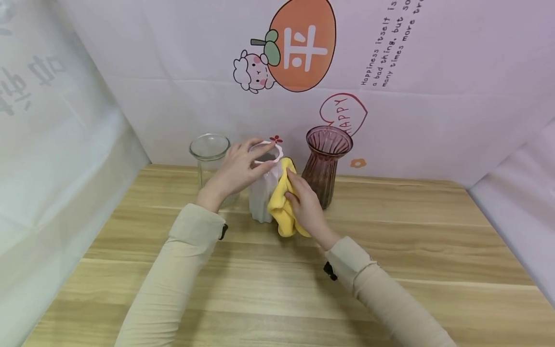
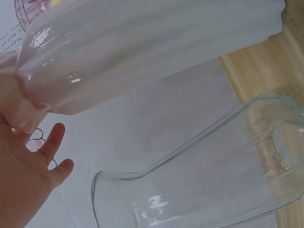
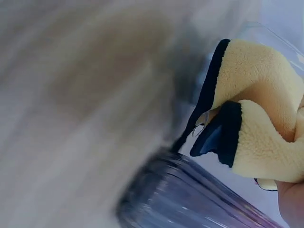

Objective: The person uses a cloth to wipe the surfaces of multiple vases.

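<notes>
A white vase (image 1: 259, 197) with a scalloped rim stands upright at the back middle of the table. My left hand (image 1: 240, 166) holds it by the rim, thumb on the near side and fingers spread across the top; two fingertips stick out past the neck in the left wrist view. In my right hand (image 1: 305, 205) is a bunched yellow cloth (image 1: 281, 205), laid against the vase's right side. Its dark-edged folds (image 3: 225, 135) show in the right wrist view.
A clear glass vase (image 2: 190, 175) stands just left of the white one. Close on the right is a ribbed purple glass vase (image 1: 322, 176). Behind them hangs a printed white backdrop (image 1: 195, 101), meeting the wooden table (image 1: 416, 231) at its back edge.
</notes>
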`<state>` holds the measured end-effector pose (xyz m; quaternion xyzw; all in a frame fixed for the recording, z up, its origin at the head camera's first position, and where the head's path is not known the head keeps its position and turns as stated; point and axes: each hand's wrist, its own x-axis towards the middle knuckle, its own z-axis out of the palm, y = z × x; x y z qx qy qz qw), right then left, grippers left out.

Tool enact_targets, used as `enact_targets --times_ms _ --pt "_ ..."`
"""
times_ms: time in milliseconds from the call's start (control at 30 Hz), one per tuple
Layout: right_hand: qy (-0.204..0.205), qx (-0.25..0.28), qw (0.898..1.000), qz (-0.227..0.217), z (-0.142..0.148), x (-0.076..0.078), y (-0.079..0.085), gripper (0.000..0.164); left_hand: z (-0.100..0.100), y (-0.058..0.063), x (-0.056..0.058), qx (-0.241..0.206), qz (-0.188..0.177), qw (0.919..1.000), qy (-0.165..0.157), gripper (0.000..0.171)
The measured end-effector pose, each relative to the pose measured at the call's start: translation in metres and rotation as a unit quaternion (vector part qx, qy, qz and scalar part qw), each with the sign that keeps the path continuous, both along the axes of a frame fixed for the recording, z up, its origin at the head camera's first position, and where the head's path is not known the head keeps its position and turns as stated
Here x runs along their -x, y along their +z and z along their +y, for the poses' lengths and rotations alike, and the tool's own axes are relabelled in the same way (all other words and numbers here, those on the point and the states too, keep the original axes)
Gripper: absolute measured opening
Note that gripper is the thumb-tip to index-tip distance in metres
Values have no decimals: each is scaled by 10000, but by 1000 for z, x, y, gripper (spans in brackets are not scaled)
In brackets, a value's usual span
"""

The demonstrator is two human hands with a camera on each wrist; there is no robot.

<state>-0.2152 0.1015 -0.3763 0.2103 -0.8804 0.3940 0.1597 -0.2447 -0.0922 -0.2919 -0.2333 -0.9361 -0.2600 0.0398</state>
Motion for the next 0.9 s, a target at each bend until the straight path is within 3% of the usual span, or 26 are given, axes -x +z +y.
enact_targets --times_ms 200,367,733,900 --pt "167 154 9997 90 -2 1 21 56 -1 1 2 -31 -6 9995 -325 52" --pt "201 -119 9997 -31 -3 3 23 58 -1 1 2 -60 -67 9993 -367 53" --pt "21 -284 9981 -547 -4 1 -10 57 0 -2 4 -90 -44 9999 -17 58" --pt "-41 -600 9940 -913 -1 0 -27 58 3 -3 2 -135 -73 9998 129 59"
